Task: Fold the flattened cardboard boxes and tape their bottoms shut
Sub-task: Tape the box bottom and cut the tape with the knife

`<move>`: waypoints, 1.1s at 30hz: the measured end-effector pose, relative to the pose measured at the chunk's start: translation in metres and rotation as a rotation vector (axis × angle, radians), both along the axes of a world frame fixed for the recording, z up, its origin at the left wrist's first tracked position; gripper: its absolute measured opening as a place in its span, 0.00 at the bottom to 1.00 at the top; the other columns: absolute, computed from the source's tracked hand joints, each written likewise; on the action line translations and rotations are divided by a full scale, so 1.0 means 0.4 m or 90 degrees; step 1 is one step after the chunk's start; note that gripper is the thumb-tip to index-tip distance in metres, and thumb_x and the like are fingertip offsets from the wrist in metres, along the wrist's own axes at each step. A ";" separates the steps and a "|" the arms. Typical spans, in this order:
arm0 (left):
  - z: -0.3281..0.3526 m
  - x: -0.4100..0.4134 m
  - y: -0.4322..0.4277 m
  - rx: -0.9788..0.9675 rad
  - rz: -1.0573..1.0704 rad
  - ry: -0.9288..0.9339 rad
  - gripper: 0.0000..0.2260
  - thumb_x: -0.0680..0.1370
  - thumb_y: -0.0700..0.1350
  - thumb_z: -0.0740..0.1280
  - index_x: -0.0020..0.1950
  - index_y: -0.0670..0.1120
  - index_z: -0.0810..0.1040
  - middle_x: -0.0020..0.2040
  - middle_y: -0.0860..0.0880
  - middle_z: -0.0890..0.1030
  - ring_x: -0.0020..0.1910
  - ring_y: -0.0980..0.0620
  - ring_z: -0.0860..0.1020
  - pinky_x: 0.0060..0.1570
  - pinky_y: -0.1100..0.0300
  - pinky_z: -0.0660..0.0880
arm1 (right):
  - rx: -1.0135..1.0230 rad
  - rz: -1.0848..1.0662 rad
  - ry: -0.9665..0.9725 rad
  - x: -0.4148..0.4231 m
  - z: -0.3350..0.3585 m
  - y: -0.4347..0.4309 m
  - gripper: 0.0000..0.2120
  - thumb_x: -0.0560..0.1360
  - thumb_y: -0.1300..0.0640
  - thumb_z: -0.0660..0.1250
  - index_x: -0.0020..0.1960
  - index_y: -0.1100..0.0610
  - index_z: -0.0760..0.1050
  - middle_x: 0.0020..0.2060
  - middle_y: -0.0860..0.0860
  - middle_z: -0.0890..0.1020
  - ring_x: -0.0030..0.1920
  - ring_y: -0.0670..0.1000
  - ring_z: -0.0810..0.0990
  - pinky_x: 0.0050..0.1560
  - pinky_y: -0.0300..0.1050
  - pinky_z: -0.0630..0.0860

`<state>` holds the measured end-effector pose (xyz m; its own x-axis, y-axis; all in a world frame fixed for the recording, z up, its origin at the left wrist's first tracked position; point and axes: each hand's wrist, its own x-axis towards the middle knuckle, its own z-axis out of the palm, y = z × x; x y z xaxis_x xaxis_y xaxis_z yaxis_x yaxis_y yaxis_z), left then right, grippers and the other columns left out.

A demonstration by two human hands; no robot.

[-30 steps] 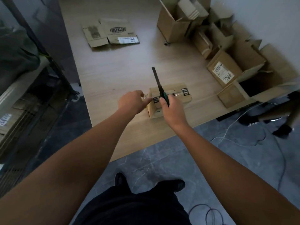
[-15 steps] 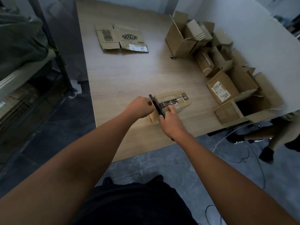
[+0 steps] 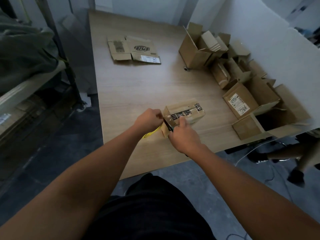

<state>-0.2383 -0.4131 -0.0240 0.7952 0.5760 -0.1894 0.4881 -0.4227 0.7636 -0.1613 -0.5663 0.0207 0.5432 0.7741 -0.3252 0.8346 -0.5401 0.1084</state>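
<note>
Near the front edge of the table (image 3: 129, 94) we have a small box (image 3: 186, 112) lying with its closed flaps turned up. A strip of clear tape (image 3: 174, 116) shines along the seam. Turned this way, the seam faces us and the table takes the pressure from below.

Our left hand (image 3: 148, 119) sits just beside the box's near corner, its fingers curled together in a pinch. We judge that it grips the loose end of the tape and draws it tight, though that stretch is too blurred to be sure. Our right hand (image 3: 183, 135) is clamped round the handle of a dark cutter (image 3: 167, 125); we cannot tell whether it is scissors or a knife. Its blade stands between our two hands at the end of the box, across the line the tape would take. A tight strip cuts cleanly, so one hand pulls while the other cuts. A yellow thing (image 3: 152, 133) shows under our left wrist, and we cannot make out what it is.

Well apart, on the far side of the table, lies a flattened box (image 3: 133, 50) not yet folded. The folded boxes (image 3: 233, 75) are heaped along the right side, which leaves the middle for working. We judge this box nearly finished, with only the cut left.
</note>
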 end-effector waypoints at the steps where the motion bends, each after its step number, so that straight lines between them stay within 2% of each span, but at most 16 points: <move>1: 0.003 -0.012 0.008 0.011 -0.012 -0.009 0.02 0.77 0.46 0.68 0.47 0.49 0.79 0.53 0.47 0.81 0.41 0.47 0.79 0.43 0.55 0.77 | 0.006 0.022 -0.022 0.001 -0.004 0.000 0.18 0.84 0.54 0.58 0.65 0.66 0.75 0.77 0.68 0.52 0.76 0.67 0.60 0.65 0.59 0.74; 4: 0.017 -0.048 0.049 0.040 -0.056 -0.004 0.07 0.76 0.44 0.69 0.41 0.54 0.74 0.65 0.48 0.77 0.57 0.46 0.78 0.53 0.56 0.72 | 0.142 -0.026 0.010 0.006 -0.003 -0.007 0.23 0.84 0.48 0.53 0.65 0.65 0.75 0.74 0.60 0.63 0.68 0.61 0.71 0.58 0.53 0.74; 6: 0.038 -0.061 0.081 -0.001 -0.062 -0.022 0.07 0.75 0.43 0.68 0.41 0.53 0.75 0.72 0.51 0.74 0.62 0.43 0.77 0.52 0.56 0.70 | 0.264 -0.068 0.060 0.015 -0.016 -0.017 0.24 0.84 0.48 0.54 0.65 0.65 0.75 0.72 0.57 0.69 0.66 0.58 0.74 0.59 0.51 0.73; 8: 0.061 -0.050 0.110 -0.071 -0.084 -0.037 0.01 0.74 0.45 0.67 0.43 0.49 0.76 0.75 0.56 0.70 0.54 0.44 0.80 0.45 0.58 0.71 | 0.373 -0.138 0.126 0.024 -0.034 -0.023 0.25 0.83 0.46 0.55 0.68 0.64 0.74 0.72 0.56 0.72 0.70 0.56 0.72 0.67 0.53 0.72; 10: 0.082 -0.018 0.128 -0.154 -0.122 -0.046 0.06 0.70 0.47 0.65 0.42 0.46 0.77 0.76 0.59 0.69 0.40 0.48 0.79 0.32 0.58 0.70 | 0.460 -0.220 0.168 0.032 -0.059 -0.018 0.25 0.81 0.43 0.58 0.65 0.62 0.75 0.65 0.53 0.76 0.67 0.53 0.72 0.66 0.54 0.73; 11: 0.087 0.002 0.134 -0.189 -0.143 -0.047 0.07 0.69 0.45 0.64 0.41 0.44 0.77 0.75 0.59 0.69 0.36 0.51 0.77 0.28 0.58 0.69 | 0.492 -0.250 0.169 0.037 -0.073 -0.011 0.23 0.80 0.42 0.60 0.62 0.60 0.77 0.60 0.51 0.76 0.63 0.52 0.72 0.63 0.55 0.74; 13: 0.079 0.033 0.135 -0.228 -0.184 -0.034 0.05 0.69 0.42 0.62 0.39 0.43 0.77 0.69 0.55 0.72 0.38 0.53 0.78 0.24 0.60 0.66 | 0.537 -0.283 0.137 0.043 -0.097 0.006 0.23 0.78 0.39 0.63 0.54 0.60 0.77 0.54 0.50 0.74 0.58 0.52 0.70 0.59 0.56 0.75; 14: 0.069 0.042 0.132 -0.234 -0.205 -0.023 0.05 0.67 0.41 0.62 0.38 0.44 0.77 0.65 0.51 0.75 0.40 0.50 0.78 0.23 0.61 0.65 | 0.551 -0.291 0.112 0.045 -0.103 0.012 0.23 0.77 0.39 0.66 0.52 0.61 0.76 0.53 0.51 0.74 0.57 0.53 0.70 0.58 0.56 0.75; 17: 0.045 0.028 0.104 -0.227 -0.200 -0.023 0.07 0.62 0.43 0.61 0.36 0.44 0.76 0.57 0.45 0.80 0.34 0.46 0.71 0.22 0.61 0.62 | 0.536 -0.279 0.075 0.054 -0.112 0.015 0.25 0.76 0.42 0.72 0.57 0.64 0.75 0.59 0.56 0.73 0.61 0.57 0.68 0.60 0.54 0.73; 20: 0.048 -0.012 0.058 -0.259 -0.160 -0.028 0.06 0.65 0.41 0.60 0.37 0.41 0.75 0.58 0.44 0.81 0.26 0.51 0.66 0.22 0.61 0.61 | 0.496 -0.234 0.073 0.060 -0.111 -0.011 0.28 0.76 0.44 0.73 0.63 0.64 0.72 0.62 0.57 0.71 0.64 0.57 0.65 0.63 0.54 0.72; 23: 0.070 -0.057 0.011 -0.277 -0.121 -0.037 0.07 0.68 0.41 0.60 0.37 0.41 0.76 0.60 0.45 0.82 0.26 0.50 0.67 0.22 0.61 0.61 | 0.488 -0.191 0.087 0.064 -0.102 -0.039 0.30 0.74 0.44 0.74 0.67 0.62 0.71 0.63 0.55 0.70 0.66 0.56 0.66 0.64 0.53 0.73; 25: 0.077 -0.089 -0.021 -0.279 -0.104 -0.046 0.10 0.65 0.43 0.60 0.38 0.39 0.77 0.56 0.48 0.83 0.30 0.46 0.70 0.22 0.61 0.62 | 0.472 -0.171 0.095 0.067 -0.090 -0.049 0.33 0.73 0.44 0.75 0.69 0.61 0.69 0.64 0.54 0.71 0.67 0.55 0.67 0.64 0.51 0.73; 27: 0.079 -0.112 -0.051 -0.271 -0.087 -0.060 0.11 0.65 0.43 0.60 0.38 0.38 0.77 0.54 0.42 0.82 0.38 0.44 0.75 0.24 0.59 0.67 | 0.459 -0.118 0.097 0.068 -0.079 -0.052 0.32 0.72 0.45 0.75 0.68 0.60 0.70 0.63 0.53 0.72 0.65 0.53 0.70 0.61 0.49 0.74; 29: 0.080 -0.125 -0.076 -0.261 -0.082 -0.067 0.08 0.70 0.41 0.60 0.38 0.40 0.78 0.55 0.39 0.81 0.45 0.46 0.77 0.29 0.59 0.71 | 0.443 -0.068 0.107 0.075 -0.073 -0.049 0.31 0.72 0.46 0.76 0.67 0.60 0.71 0.63 0.52 0.72 0.64 0.52 0.71 0.60 0.47 0.76; 31: 0.083 -0.136 -0.095 -0.243 -0.070 -0.067 0.11 0.76 0.34 0.58 0.38 0.40 0.77 0.54 0.40 0.80 0.48 0.44 0.78 0.27 0.68 0.68 | 0.418 -0.038 0.153 0.091 -0.060 -0.047 0.31 0.72 0.46 0.76 0.67 0.60 0.71 0.65 0.50 0.71 0.64 0.50 0.72 0.62 0.47 0.76; 33: 0.084 -0.146 -0.101 -0.210 -0.064 -0.057 0.12 0.78 0.32 0.57 0.41 0.39 0.78 0.57 0.39 0.79 0.58 0.41 0.76 0.30 0.70 0.70 | 0.389 -0.019 0.204 0.105 -0.042 -0.049 0.33 0.72 0.46 0.76 0.70 0.60 0.70 0.66 0.50 0.69 0.64 0.49 0.73 0.65 0.47 0.75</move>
